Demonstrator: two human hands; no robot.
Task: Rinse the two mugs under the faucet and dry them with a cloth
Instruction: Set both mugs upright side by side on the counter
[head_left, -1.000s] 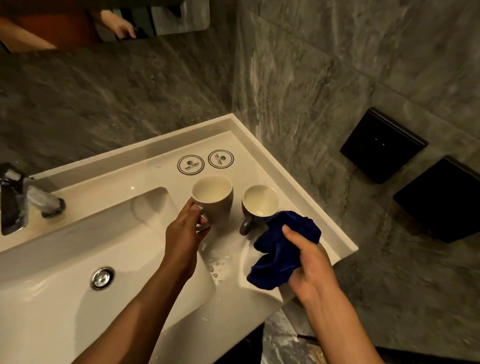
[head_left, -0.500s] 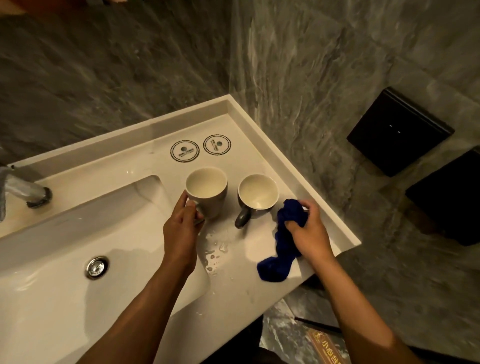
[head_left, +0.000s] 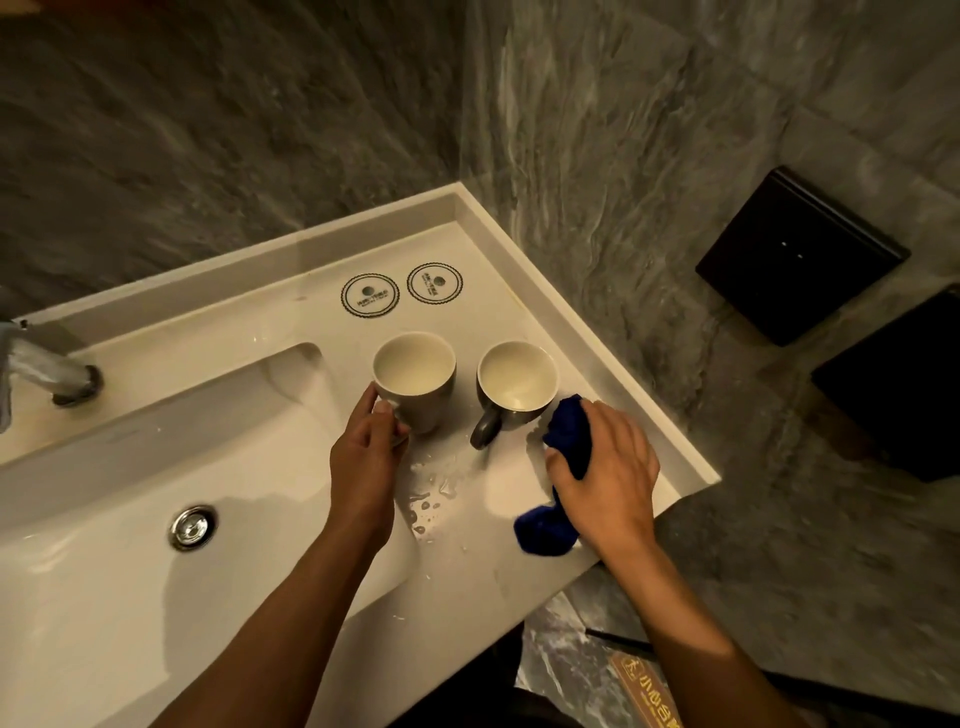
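Two grey mugs with pale insides stand upright on the white counter (head_left: 291, 332) right of the basin. My left hand (head_left: 366, 457) grips the left mug (head_left: 415, 382) by its handle side. The right mug (head_left: 517, 382) stands free, its dark handle pointing toward me. My right hand (head_left: 608, 467) presses a crumpled blue cloth (head_left: 563, 452) onto the counter just right of that mug. The cloth's tail trails to the counter's front edge. The faucet (head_left: 47, 369) sits at the far left, with no water running.
Two round printed coasters (head_left: 370, 294) lie behind the mugs. Water drops (head_left: 431, 493) spot the counter between my hands. The basin has a metal drain (head_left: 192, 527). Grey stone walls close the corner; two black boxes (head_left: 800, 254) hang on the right wall.
My right hand has lowered the blue cloth from the air onto the counter beside the right mug. My left hand stays on the left mug. The view has tilted down.
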